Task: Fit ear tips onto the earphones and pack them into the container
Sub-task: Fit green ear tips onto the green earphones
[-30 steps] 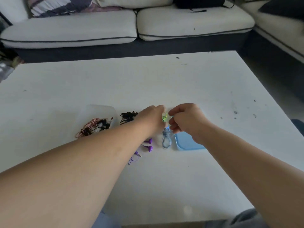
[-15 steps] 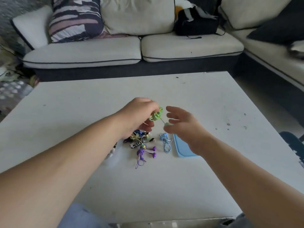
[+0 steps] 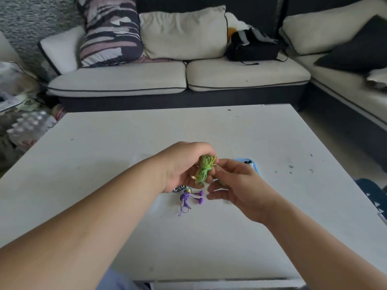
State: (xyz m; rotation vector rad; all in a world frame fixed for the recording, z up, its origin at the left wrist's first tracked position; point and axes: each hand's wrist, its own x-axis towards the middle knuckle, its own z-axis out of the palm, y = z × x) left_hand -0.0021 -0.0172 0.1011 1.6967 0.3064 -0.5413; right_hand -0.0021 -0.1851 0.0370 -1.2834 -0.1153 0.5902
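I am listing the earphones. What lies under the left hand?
Below the left hand, purple earphones lie on the table, beside a striped black-and-white piece. The hand, gripping green earphones, hides anything else.

A tight coil of green earphones [image 3: 204, 169] held above the worktop [image 3: 117, 147]; purple earphones [image 3: 191, 198] lie on it just below, buds pointing right

A white table [image 3: 125, 153] stands before a cream sofa [image 3: 146, 80], which carries a striped cushion [image 3: 109, 32] and a black bag [image 3: 251, 49].
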